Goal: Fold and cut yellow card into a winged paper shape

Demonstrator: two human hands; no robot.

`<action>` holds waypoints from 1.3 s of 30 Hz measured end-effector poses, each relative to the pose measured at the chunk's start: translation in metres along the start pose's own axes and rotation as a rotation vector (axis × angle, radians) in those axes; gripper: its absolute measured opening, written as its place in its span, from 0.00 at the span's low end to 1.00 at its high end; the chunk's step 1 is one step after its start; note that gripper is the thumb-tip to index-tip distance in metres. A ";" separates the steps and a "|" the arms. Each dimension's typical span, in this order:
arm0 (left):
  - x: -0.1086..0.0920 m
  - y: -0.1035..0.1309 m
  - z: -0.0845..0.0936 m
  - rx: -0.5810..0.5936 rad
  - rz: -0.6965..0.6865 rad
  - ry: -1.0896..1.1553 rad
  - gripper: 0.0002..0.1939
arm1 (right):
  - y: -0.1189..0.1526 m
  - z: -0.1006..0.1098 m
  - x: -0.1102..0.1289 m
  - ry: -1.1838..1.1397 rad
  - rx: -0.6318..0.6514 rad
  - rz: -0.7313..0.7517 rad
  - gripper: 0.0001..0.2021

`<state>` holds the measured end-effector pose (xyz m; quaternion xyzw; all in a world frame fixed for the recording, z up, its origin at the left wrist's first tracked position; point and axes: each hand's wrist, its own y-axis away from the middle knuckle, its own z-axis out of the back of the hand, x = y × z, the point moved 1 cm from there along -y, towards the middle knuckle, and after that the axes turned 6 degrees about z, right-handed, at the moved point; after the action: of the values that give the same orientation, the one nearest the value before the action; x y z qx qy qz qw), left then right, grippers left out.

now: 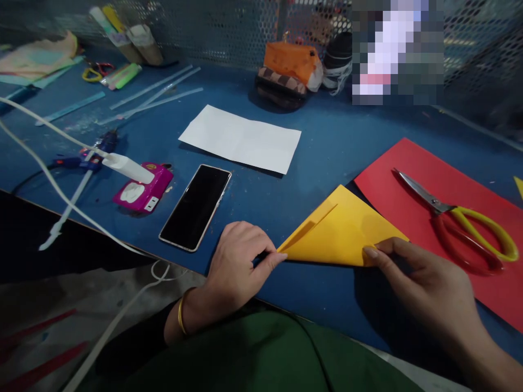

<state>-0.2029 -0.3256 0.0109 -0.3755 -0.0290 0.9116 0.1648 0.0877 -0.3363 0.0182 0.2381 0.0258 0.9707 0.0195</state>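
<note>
A sheet of yellow paper (339, 234), folded into a triangle with a narrow flap along its upper left edge, lies at the front of the blue table. My left hand (241, 267) pinches its left corner between thumb and fingers. On the right side, my right hand (425, 288) grips the lower edge near the right corner, thumb on top. Red paper (384, 169) lies behind and to the right, with scissors (445, 209) resting on it, one handle yellow and one red. A folded white paper (241, 139) lies farther back.
A phone (196, 207) lies left of my left hand, beside a magenta power adapter (145, 190) with a white plug and cables. A glue gun (102, 149) rests farther left. Glue sticks (155, 95) and an orange pouch (288, 62) are at the back, before a perforated metal panel (220, 32).
</note>
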 end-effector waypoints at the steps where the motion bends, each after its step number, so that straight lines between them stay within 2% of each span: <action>1: -0.001 -0.001 -0.001 0.004 0.006 -0.019 0.12 | 0.000 0.002 0.003 0.016 0.007 -0.008 0.27; 4: -0.003 -0.004 -0.003 0.037 0.021 -0.069 0.12 | -0.002 0.007 0.011 0.030 0.059 -0.040 0.26; 8: -0.004 -0.006 -0.004 0.081 0.014 -0.106 0.12 | -0.017 0.009 0.025 -0.005 0.110 0.036 0.27; 15: -0.007 -0.006 -0.005 0.104 0.006 -0.174 0.12 | -0.046 -0.006 0.050 0.077 0.158 0.135 0.24; 23: -0.008 -0.007 -0.008 0.067 -0.034 -0.246 0.12 | -0.046 -0.021 0.047 0.262 0.116 0.150 0.21; 39: -0.009 -0.013 -0.003 0.099 -0.056 -0.240 0.10 | -0.047 -0.022 0.049 0.340 0.102 0.154 0.19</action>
<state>-0.1914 -0.3165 0.0168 -0.2542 -0.0141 0.9453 0.2041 0.0348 -0.2876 0.0185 0.0728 0.0598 0.9930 -0.0718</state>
